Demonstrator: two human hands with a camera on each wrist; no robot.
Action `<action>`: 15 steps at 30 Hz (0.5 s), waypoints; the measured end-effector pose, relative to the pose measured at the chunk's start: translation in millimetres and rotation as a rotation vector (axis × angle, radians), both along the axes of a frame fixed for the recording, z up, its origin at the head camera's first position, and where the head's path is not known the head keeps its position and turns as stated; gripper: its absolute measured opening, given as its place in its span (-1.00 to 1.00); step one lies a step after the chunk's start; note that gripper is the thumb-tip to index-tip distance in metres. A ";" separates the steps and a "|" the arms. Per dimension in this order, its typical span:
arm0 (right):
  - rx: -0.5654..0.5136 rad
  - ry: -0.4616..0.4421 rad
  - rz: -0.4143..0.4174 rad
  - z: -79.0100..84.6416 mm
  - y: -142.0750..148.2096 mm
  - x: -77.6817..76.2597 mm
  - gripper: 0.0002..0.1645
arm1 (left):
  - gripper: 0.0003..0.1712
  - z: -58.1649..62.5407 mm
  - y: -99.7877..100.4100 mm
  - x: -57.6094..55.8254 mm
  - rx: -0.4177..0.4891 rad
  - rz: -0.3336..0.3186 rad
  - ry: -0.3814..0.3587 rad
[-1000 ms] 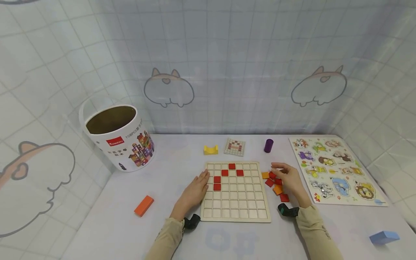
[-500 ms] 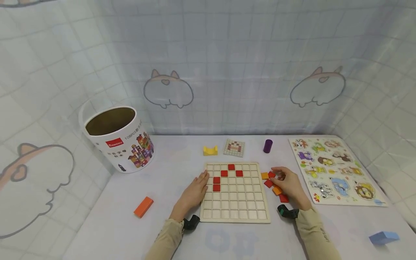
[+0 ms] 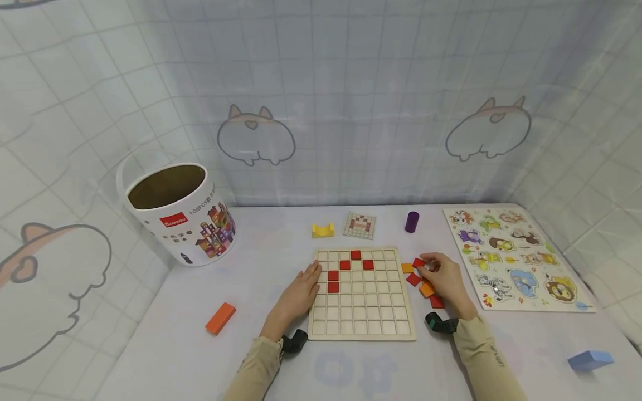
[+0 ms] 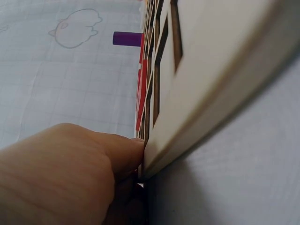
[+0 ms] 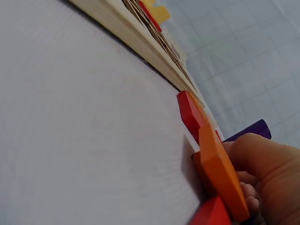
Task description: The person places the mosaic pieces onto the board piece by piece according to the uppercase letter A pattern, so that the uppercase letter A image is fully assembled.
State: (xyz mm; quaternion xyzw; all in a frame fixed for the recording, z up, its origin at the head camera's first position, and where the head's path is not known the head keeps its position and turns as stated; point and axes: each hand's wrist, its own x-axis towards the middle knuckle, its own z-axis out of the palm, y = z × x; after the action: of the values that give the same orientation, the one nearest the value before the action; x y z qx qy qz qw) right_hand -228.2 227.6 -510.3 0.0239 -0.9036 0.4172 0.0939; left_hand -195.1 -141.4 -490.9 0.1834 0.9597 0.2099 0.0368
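The left hand (image 3: 299, 294) rests with its fingers extended on the left edge of a wooden grid board (image 3: 360, 329), which lies flat on the surface (image 3: 266, 245). Set in the board's cells are five red squares (image 3: 333, 275): one in the top row, two in the second, and one each in the third and fourth. The right hand (image 3: 446, 278) is beside the board's right edge, its thumb and index finger bent at a loose red tile (image 3: 418, 263); I cannot tell whether it grips one (in the right wrist view, an orange tile (image 5: 220, 171) hides part of the fingers). More red and orange tiles lie close by. Behind the board are a yellow block (image 3: 323, 231), a pattern card (image 3: 359, 225) and a purple cylinder (image 3: 412, 222). An animal puzzle (image 3: 519, 259) and a blue block (image 3: 590, 360) lie to the right, a white bucket (image 3: 181, 223) and an orange block (image 3: 220, 318) to the left.
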 end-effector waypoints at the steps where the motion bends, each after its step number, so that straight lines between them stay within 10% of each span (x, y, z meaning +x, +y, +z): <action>1: -0.014 -0.020 -0.008 1.5 0.9 0.2 -0.64 | -0.42 0.0 0.5 -0.1 0.003 0.004 -0.002; 7: -0.077 -0.126 -0.065 9.5 5.4 1.1 -0.59 | -0.42 -0.5 1.7 0.4 0.002 0.003 0.004; 15: -0.111 -0.056 -0.054 27.1 -7.0 3.7 -0.60 | -0.42 0.8 1.0 0.7 -0.005 0.002 0.013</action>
State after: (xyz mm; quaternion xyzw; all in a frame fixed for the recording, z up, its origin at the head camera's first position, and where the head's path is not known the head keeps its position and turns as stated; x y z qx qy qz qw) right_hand -224.5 220.6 -483.2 -0.0171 -0.8817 0.4645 0.0809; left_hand -194.4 -140.4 -490.1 0.1838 0.9606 0.2062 0.0309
